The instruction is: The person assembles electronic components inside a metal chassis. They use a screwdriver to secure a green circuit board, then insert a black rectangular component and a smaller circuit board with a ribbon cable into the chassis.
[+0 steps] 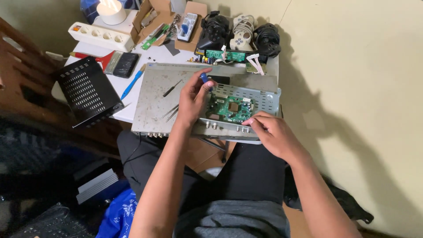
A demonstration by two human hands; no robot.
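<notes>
Your left hand (192, 100) is pinching a blue-handled screwdriver (205, 79), fingers curled tight, over the green circuit board (229, 108). The board is sitting inside the grey metal case (155, 88) on your lap. Your right hand (272, 134) is pressing bent fingers on the case's front edge.

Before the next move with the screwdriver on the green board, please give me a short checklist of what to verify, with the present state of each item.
1. Left hand grips the blue-handled screwdriver: ok.
2. Screwdriver tip seated in a screw: cannot tell, fingers hide it.
3. Right hand steadies the metal chassis at its front edge: ok.
4. Green circuit board lies flat in the chassis: ok.
5. Chassis fully supported: not ok, its front edge overhangs the white table above the lap.
6. Tweezers lie loose on the chassis: not ok.
</notes>
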